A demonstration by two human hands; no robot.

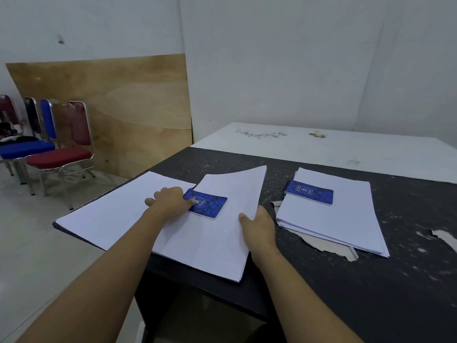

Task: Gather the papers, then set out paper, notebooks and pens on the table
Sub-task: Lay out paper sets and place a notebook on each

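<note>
On the left a smooth white sheet lies flat. My left hand, fingers curled, holds the end of a glossy blue notebook on the middle paper stack. My right hand pinches this stack's right edge, thumb on top. Further right a spiral notebook lies on another stack, on the black speckled table.

Lit softly and evenly, somewhat dim and bluish; barely any shadows; slightly soft throughout, bowed near the edges.
</note>
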